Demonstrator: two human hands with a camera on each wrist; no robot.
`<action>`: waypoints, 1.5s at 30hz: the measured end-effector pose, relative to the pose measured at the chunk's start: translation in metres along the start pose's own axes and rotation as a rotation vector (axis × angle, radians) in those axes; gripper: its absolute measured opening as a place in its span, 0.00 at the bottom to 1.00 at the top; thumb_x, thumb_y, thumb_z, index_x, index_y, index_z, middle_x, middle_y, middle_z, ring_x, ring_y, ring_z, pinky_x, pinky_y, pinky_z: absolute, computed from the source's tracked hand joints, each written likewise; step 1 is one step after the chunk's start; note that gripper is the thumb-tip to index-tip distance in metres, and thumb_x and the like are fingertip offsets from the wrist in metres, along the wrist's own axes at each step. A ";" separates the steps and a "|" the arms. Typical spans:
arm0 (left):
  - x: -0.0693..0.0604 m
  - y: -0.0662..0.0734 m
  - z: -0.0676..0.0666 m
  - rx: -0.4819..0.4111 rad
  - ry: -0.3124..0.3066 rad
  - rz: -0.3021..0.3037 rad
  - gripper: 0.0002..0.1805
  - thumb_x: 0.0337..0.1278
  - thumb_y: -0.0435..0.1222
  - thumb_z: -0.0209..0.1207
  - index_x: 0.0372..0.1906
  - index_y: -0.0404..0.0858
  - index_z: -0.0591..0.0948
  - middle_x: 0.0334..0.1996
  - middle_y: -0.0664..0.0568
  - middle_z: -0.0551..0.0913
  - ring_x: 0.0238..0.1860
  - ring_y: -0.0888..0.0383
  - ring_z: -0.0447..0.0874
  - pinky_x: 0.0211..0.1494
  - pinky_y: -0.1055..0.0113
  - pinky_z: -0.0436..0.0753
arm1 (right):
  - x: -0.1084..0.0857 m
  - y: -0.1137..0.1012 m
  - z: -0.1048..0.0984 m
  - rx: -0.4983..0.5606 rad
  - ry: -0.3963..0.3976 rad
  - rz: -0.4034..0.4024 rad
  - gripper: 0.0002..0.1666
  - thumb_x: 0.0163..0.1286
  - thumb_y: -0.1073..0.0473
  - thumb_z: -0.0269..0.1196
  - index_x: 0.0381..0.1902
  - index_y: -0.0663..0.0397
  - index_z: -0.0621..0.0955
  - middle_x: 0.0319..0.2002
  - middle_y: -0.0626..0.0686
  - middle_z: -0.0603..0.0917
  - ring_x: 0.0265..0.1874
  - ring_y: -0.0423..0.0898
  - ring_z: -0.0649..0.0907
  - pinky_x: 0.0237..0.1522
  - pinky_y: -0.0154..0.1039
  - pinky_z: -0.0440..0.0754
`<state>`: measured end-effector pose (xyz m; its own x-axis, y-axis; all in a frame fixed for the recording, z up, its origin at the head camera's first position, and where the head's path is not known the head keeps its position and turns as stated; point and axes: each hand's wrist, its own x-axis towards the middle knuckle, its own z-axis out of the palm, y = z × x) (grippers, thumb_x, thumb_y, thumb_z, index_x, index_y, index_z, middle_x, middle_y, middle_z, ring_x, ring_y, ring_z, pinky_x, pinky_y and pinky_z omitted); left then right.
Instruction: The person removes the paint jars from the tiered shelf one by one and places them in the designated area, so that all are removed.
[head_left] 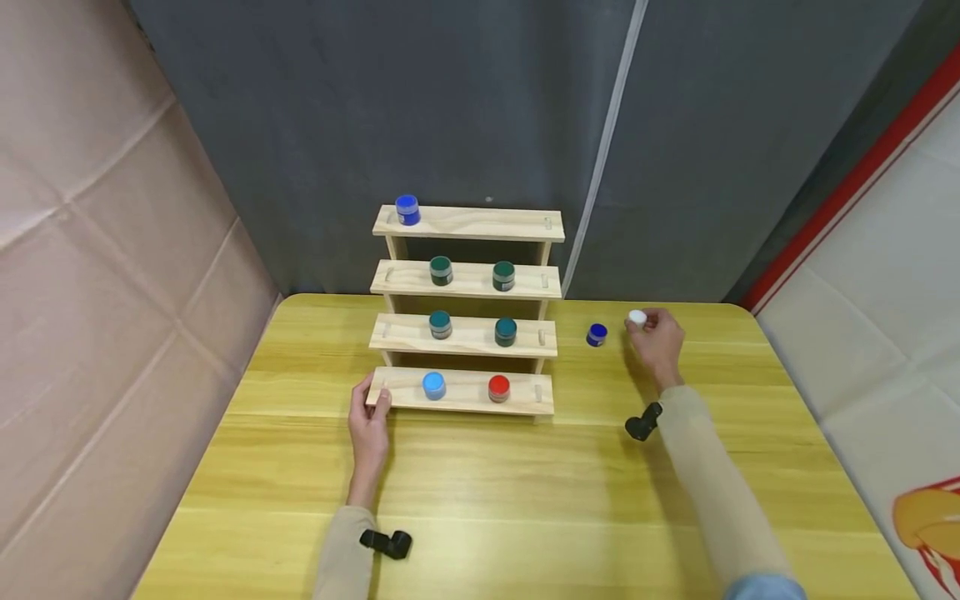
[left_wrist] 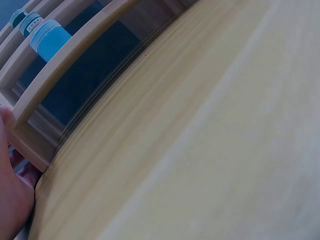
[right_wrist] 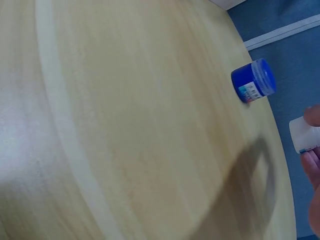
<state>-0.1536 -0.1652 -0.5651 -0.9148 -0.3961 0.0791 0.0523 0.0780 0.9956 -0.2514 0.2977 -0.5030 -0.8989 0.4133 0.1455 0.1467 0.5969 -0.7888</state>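
Note:
My left hand [head_left: 369, 423] grips the left end of the lowest step of a wooden tiered rack [head_left: 465, 332], thumb on top. Between the fingers and thumb of my right hand [head_left: 657, 343] is a small white jar [right_wrist: 302, 134], held above the table to the right of the rack. A dark blue paint jar [right_wrist: 250, 81] stands on the table just left of that hand. On the bottom step sit a light blue jar [head_left: 433, 386] and a red jar [head_left: 498, 388]. Several dark green jars [head_left: 441, 271] occupy the two middle steps. One blue jar [head_left: 407, 210] is at the top left.
The rack stands at the back of the wooden table [head_left: 465, 500], against a dark grey curtain [head_left: 375, 100]. A pinkish cloth wall [head_left: 135, 275] rises at the left, and a white panel [head_left: 885, 300] with a red border lies at the right.

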 end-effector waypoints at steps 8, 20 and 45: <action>-0.011 0.029 -0.001 0.005 -0.026 0.011 0.24 0.72 0.29 0.54 0.69 0.28 0.71 0.53 0.35 0.78 0.31 0.68 0.69 0.35 0.76 0.72 | -0.005 0.012 0.008 -0.030 -0.011 0.007 0.25 0.71 0.57 0.64 0.58 0.69 0.77 0.53 0.68 0.82 0.54 0.61 0.82 0.59 0.53 0.79; -0.014 0.039 0.000 -0.006 -0.042 -0.002 0.24 0.73 0.30 0.54 0.70 0.29 0.70 0.56 0.34 0.78 0.34 0.67 0.71 0.38 0.74 0.74 | -0.009 0.017 0.015 -0.014 -0.003 0.028 0.24 0.71 0.58 0.64 0.58 0.69 0.77 0.52 0.67 0.83 0.52 0.60 0.82 0.58 0.51 0.79; -0.013 0.038 -0.002 0.021 -0.027 0.011 0.24 0.72 0.30 0.54 0.69 0.29 0.71 0.50 0.36 0.78 0.31 0.67 0.69 0.34 0.76 0.71 | -0.010 0.025 0.020 0.009 0.039 -0.026 0.28 0.70 0.56 0.65 0.62 0.68 0.75 0.57 0.67 0.81 0.56 0.61 0.80 0.61 0.55 0.78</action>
<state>-0.1388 -0.1584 -0.5286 -0.9248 -0.3701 0.0884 0.0544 0.1014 0.9934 -0.2465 0.2947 -0.5356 -0.8854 0.4247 0.1889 0.1201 0.6017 -0.7897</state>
